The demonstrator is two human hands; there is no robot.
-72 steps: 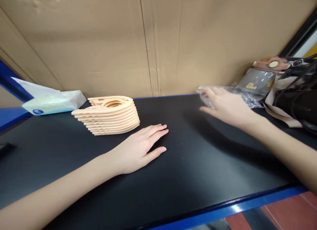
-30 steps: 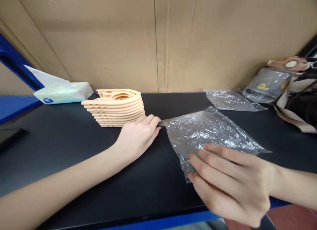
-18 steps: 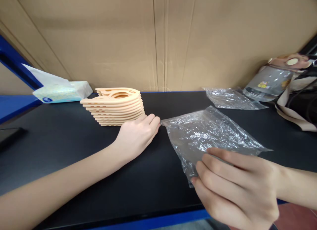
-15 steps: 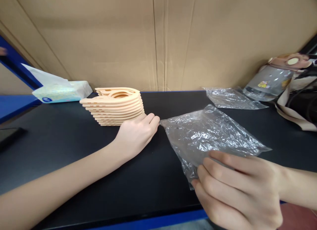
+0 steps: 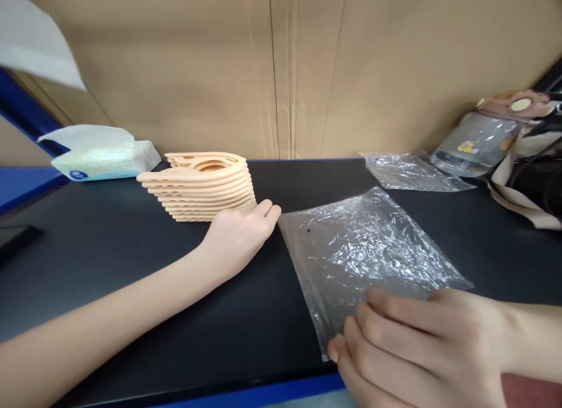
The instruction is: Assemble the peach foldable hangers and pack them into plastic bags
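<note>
A clear crinkled plastic bag (image 5: 360, 250) lies spread on the black table (image 5: 132, 267). My left hand (image 5: 239, 235) rests with fingers curled, pinching the bag's far left corner beside a stack of peach plastic hangers (image 5: 202, 185). At the table's near edge, my right hand (image 5: 417, 349) grips the bag's near edge, fingers on top and closed. The bag is stretched between the two hands.
More clear bags (image 5: 408, 171) lie at the back right beside a tipped water bottle (image 5: 478, 141) and a dark bag (image 5: 535, 185). A tissue pack (image 5: 96, 159) sits back left, with a blurred white sheet (image 5: 35, 39) above it. A cardboard wall (image 5: 281, 68) closes the back.
My right hand took a bag from the back right pile and drew it to the middle, where my left hand caught its corner. The bag now lies flatter. A white sheet appeared top left.
</note>
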